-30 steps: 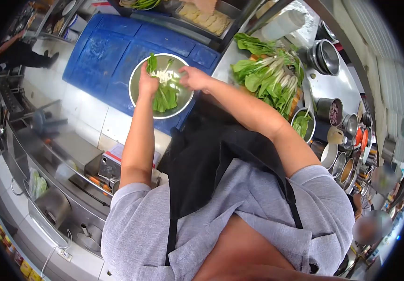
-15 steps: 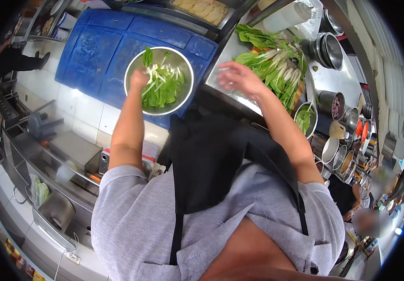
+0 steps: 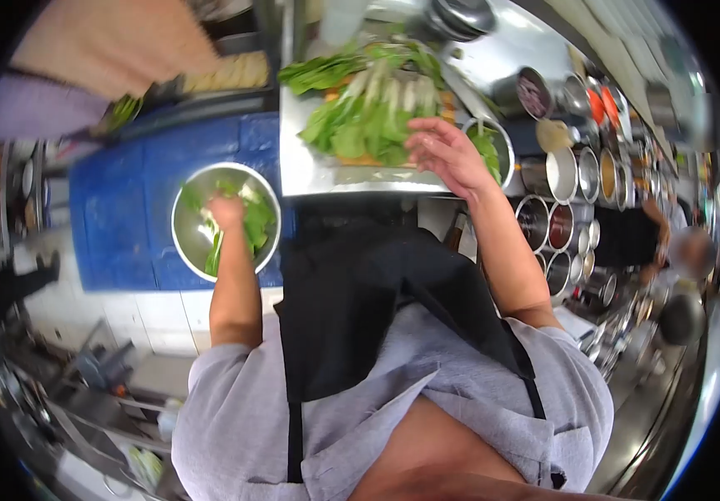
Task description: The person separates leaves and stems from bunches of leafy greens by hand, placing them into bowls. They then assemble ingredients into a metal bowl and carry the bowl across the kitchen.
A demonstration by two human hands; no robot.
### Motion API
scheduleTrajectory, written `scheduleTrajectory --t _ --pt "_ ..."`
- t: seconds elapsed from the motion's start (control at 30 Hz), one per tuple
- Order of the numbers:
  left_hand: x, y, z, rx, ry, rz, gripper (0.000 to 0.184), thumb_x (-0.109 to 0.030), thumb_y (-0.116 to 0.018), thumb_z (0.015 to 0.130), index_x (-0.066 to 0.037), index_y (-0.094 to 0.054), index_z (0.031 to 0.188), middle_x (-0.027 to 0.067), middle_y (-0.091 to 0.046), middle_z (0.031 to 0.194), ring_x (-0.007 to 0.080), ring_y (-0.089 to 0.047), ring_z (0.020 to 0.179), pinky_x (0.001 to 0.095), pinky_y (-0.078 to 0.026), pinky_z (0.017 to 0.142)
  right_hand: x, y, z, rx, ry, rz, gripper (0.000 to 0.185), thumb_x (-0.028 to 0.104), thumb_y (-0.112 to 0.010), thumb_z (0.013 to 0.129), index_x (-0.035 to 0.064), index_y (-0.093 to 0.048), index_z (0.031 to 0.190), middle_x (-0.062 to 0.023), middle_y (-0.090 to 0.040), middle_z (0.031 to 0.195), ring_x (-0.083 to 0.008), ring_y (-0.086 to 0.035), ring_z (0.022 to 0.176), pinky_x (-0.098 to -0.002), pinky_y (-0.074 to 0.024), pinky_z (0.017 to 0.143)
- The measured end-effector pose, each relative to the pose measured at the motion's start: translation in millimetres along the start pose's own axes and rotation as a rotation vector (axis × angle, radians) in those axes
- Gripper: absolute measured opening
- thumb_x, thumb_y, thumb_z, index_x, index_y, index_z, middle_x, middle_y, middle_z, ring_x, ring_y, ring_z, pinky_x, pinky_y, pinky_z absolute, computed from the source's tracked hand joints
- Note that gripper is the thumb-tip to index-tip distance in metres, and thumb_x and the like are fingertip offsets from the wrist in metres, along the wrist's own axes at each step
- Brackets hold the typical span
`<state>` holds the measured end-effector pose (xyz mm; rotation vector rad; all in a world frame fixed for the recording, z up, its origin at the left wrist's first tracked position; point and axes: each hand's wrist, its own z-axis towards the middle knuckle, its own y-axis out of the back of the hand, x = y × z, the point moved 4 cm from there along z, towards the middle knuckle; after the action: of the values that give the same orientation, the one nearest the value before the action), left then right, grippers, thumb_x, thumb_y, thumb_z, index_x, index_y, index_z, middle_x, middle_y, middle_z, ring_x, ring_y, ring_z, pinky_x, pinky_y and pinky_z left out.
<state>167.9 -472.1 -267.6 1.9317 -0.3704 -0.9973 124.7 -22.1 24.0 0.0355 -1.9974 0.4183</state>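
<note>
A steel bowl (image 3: 270, 248) on the blue lid holds several leafy greens (image 3: 257, 224) with pale stems. My left hand (image 3: 226, 210) is inside it, fingers curled on some of the greens; motion blur softens the detail. To the right, a heap of long-stemmed greens (image 3: 360, 125) covers most of an orange-brown cutting board (image 3: 447, 107) on the steel counter (image 3: 305, 177). Just over the heap's right end hovers my right hand (image 3: 452, 157), its fingers apart and bent, with nothing visible in them.
A smaller pan with leaves (image 3: 487, 150) stands right of the board. Beyond are a pot of purple pieces (image 3: 533, 93), stacked bowls (image 3: 462, 17) and several round containers (image 3: 562, 175). A co-worker in a dark apron (image 3: 627, 236) stands at far right.
My view has turned, so bowl and counter appear further left. My right hand has moved from the counter's left part to the greens' right end. The left hand stays at the bowl.
</note>
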Motion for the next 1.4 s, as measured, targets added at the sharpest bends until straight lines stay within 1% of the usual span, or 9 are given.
scheduleTrajectory --t 0.03,0.1,0.27,0.43,0.6,0.9,1.07,1.2,1.4 --pt "-12 1 22 -0.185 -0.344 -0.100 0.034 -0.016 -0.062 0.082 -0.001 -0.063 0.112 0.0209 -0.063 0.108 0.0380 -0.062 0.100 0.0449 -0.048 0.091 5 8 -8 -0.023 0.029 0.022 0.031 0.017 -0.061 0.095 0.0073 -0.056 0.124 -0.0054 -0.064 0.101 -0.0133 -0.062 0.084 -0.0268 -0.0488 0.070" --pt "-137 77 -12 -0.239 -0.434 -0.299 0.029 -0.014 -0.060 0.086 -0.001 -0.062 0.112 0.0177 -0.064 0.108 0.0333 -0.063 0.099 0.0419 -0.049 0.090 13 22 -21 -0.059 0.068 0.077 0.030 0.016 -0.060 0.095 0.0068 -0.056 0.123 -0.0048 -0.064 0.099 -0.0126 -0.061 0.082 -0.0254 -0.0487 0.068" --pt "-328 97 -64 0.092 -0.730 -0.570 0.024 -0.017 -0.059 0.090 -0.006 -0.065 0.110 0.0143 -0.071 0.098 0.0255 -0.068 0.090 0.0332 -0.052 0.083 -3 52 -34 -0.142 0.100 0.154 0.027 0.013 -0.059 0.095 0.0066 -0.058 0.121 -0.0043 -0.064 0.096 -0.0127 -0.061 0.079 -0.0259 -0.0487 0.067" --pt "-434 -3 -87 0.359 -0.723 0.090 0.049 -0.039 -0.058 0.087 -0.008 -0.060 0.125 0.0203 -0.063 0.118 0.0353 -0.061 0.110 0.0436 -0.048 0.094 -14 57 -38 -0.198 0.072 0.170 0.021 0.011 -0.056 0.096 0.0077 -0.061 0.116 -0.0026 -0.063 0.093 -0.0117 -0.058 0.075 -0.0265 -0.0478 0.066" --pt "-451 -38 -94 0.373 -0.491 0.367 0.054 -0.040 -0.059 0.087 -0.008 -0.055 0.130 0.0147 -0.037 0.146 0.0349 -0.040 0.132 0.0448 -0.041 0.104 -25 58 -44 -0.165 0.076 0.131 0.022 0.013 -0.058 0.095 0.0079 -0.060 0.116 -0.0019 -0.062 0.092 -0.0105 -0.058 0.076 -0.0260 -0.0484 0.066" --pt "-450 19 -95 0.548 -0.778 -0.679 0.033 -0.024 -0.061 0.093 -0.002 -0.056 0.118 0.0112 -0.067 0.092 0.0239 -0.064 0.080 0.0362 -0.052 0.074 -12 115 -72 -0.298 0.095 0.089 0.022 0.010 -0.058 0.094 0.0082 -0.062 0.115 -0.0005 -0.064 0.090 -0.0081 -0.058 0.074 -0.0231 -0.0474 0.063" --pt "-484 58 -135 0.936 -0.707 -0.743 0.031 -0.024 -0.050 0.101 -0.002 -0.052 0.123 0.0094 -0.066 0.090 0.0173 -0.063 0.074 0.0312 -0.051 0.068 62 98 -55 -0.264 0.419 -0.411 0.044 0.007 -0.056 0.091 0.0094 -0.050 0.135 -0.0032 -0.059 0.110 -0.0090 -0.057 0.081 -0.0265 -0.0492 0.071" --pt "-502 70 -175 1.134 -0.784 -0.593 0.037 -0.033 -0.050 0.101 -0.009 -0.048 0.130 0.0062 -0.062 0.089 0.0143 -0.062 0.076 0.0301 -0.054 0.066 130 54 -45 -0.362 1.001 -1.099 0.047 0.006 -0.055 0.089 0.0112 -0.048 0.136 -0.0102 -0.057 0.118 -0.0263 -0.061 0.099 -0.0382 -0.0508 0.084" --pt "-497 53 -208 1.282 -0.754 -0.444 0.050 -0.043 -0.057 0.096 -0.002 -0.052 0.122 0.0032 -0.058 0.081 0.0089 -0.052 0.066 0.0222 -0.042 0.055 132 68 -8 -0.150 0.770 -1.559 0.026 0.012 -0.056 0.086 0.0051 -0.057 0.111 -0.0135 -0.062 0.104 -0.0337 -0.062 0.099 -0.0450 -0.0520 0.080"
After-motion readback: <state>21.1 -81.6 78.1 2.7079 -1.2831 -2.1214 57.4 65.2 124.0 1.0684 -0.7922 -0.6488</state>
